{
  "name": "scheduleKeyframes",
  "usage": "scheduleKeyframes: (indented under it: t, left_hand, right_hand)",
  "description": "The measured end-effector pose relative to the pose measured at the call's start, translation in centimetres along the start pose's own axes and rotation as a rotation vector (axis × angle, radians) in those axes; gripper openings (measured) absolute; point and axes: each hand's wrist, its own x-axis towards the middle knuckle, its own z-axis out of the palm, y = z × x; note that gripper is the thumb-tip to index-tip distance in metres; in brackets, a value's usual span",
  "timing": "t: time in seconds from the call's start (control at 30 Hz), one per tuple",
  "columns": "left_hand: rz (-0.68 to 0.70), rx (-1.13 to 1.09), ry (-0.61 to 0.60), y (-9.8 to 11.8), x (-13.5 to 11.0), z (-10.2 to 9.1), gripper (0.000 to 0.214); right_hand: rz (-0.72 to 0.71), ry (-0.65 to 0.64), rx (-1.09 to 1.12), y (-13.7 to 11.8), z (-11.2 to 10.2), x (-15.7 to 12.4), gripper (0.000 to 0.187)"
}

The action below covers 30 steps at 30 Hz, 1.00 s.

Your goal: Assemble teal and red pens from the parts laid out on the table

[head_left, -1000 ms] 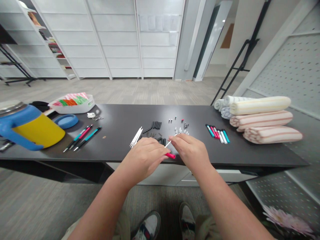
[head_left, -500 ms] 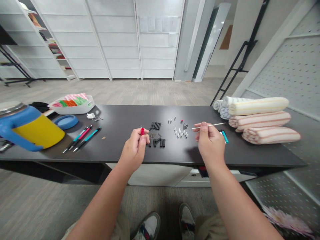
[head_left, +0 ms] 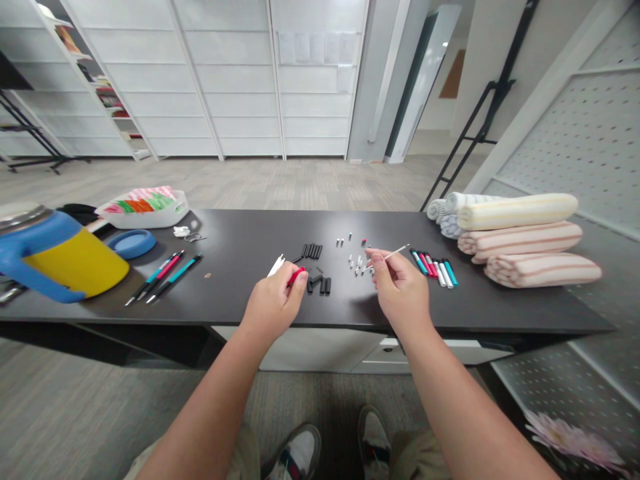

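Observation:
My left hand (head_left: pixel 274 303) is closed on a short red pen barrel (head_left: pixel 297 274) whose tip points up and right, over the front of the black table (head_left: pixel 240 240). My right hand (head_left: pixel 400 287) pinches a thin white refill (head_left: pixel 395 253) that slants up to the right. Between my hands lie black pen parts (head_left: pixel 319 285), a row of black tubes (head_left: pixel 312 251) and small white and metal bits (head_left: pixel 359 262). White refills (head_left: pixel 277 265) peek out behind my left hand.
Finished pens (head_left: pixel 434 267) lie right of my right hand, beside rolled striped towels (head_left: pixel 525 237). At the left are three pens (head_left: pixel 167 271), a yellow and blue jug (head_left: pixel 60 257), a blue lid (head_left: pixel 132 242) and a white tray of coloured items (head_left: pixel 145 205).
My hands came apart, the refill leaving the red barrel. My right hand swung out right with the refill, then came back towards the middle; my left hand tilted the barrel.

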Motion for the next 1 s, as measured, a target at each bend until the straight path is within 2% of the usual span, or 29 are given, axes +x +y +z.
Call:
scheduleKeyframes:
  t: [0.13, 0.23, 0.73, 0.9, 1.0]
  left_hand:
    - [0.127, 0.207, -0.144, 0.61, -0.29, 0.72, 0.032]
    - [0.206, 0.291, -0.201, 0.90, -0.39, 0.91, 0.033]
    - [0.317, 0.373, -0.197, 0.83, -0.54, 0.97, 0.033]
    - [0.335, 0.371, -0.188, 0.95, -0.55, 0.88, 0.035]
    - [0.348, 0.368, -0.182, 0.87, -0.64, 0.94, 0.037]
  right_hand:
    - [0.076, 0.066, 0.033, 0.42, 0.02, 0.04, 0.041]
    - [0.132, 0.099, 0.032, 0.51, -0.05, 0.17, 0.042]
    - [0.169, 0.052, 0.075, 0.23, -0.03, 0.37, 0.047]
    - [0.116, 0.021, 0.040, -0.16, 0.00, 0.16, 0.046]
    - [0.068, 0.065, 0.039, -0.11, 0.02, 0.13, 0.043]
